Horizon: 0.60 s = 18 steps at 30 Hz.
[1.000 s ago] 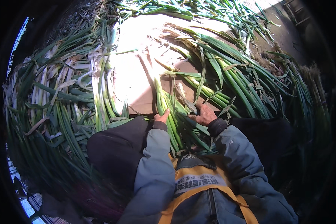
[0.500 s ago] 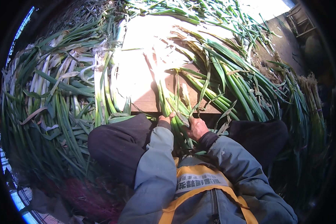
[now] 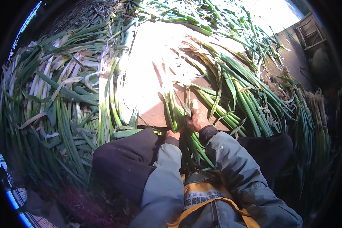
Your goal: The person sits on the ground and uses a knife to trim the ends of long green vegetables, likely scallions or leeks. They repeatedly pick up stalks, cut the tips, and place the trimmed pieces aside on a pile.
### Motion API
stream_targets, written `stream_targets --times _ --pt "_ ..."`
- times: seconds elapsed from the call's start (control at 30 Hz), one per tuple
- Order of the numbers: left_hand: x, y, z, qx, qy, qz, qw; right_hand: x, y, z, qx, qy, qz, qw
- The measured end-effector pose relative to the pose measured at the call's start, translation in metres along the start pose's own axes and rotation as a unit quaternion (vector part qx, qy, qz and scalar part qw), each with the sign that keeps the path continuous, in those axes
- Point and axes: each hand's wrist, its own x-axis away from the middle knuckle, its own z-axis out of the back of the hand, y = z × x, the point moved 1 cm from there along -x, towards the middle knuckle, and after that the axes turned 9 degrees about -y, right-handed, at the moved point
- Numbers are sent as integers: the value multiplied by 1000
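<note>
A small bunch of long green onions lies over the near edge of a board, white ends pointing away and leaves hanging between my knees. My left hand is closed round the bunch just off the board's near edge. Closed over the right side of the same bunch, a little farther forward, is my right hand. A dry, greyish leaf sticks out by its fingers. Strong sunlight washes out the bunch's white ends.
The wooden board lies in front of my knees, glaring in the sun. A big heap of green onions lies to the left, with another pile on the right. More leaves cover the far side. A wooden frame stands far right.
My right hand has moved forward along the bunch, toward the board. My left hand keeps its hold. The view has shifted slightly.
</note>
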Motion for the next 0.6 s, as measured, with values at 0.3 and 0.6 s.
stream_targets --times 0.3,0.6 --pt "69 80 17 -53 -41 63 996 -46 -8 17 34 0 -2 999" --pt "60 68 17 71 -97 15 993 -117 -25 35 17 -3 -4 1000"
